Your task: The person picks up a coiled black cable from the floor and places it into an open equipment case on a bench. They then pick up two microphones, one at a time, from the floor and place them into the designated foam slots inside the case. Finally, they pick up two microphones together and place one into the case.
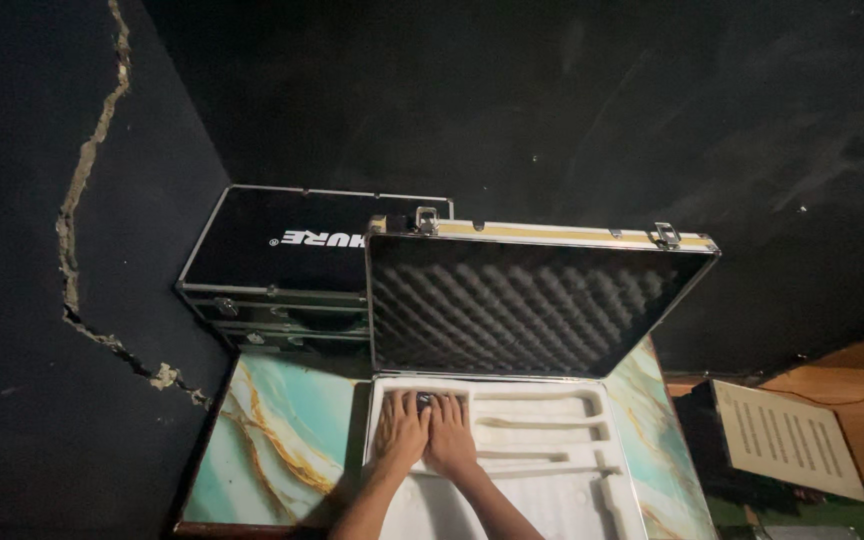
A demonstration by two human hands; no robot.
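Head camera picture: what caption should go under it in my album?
Two hands press into the white foam of an open case on a marbled table.

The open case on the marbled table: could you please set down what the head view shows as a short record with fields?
Case: open aluminium-edged flight case, lid upright, grey egg-crate foam inside
Insert: white foam tray with long cut-out slots
Left hand: flat on the insert, at a small dark object
Right hand: flat beside it, touching the left
Behind: closed black case against the dark wall
Surface: teal marbled table
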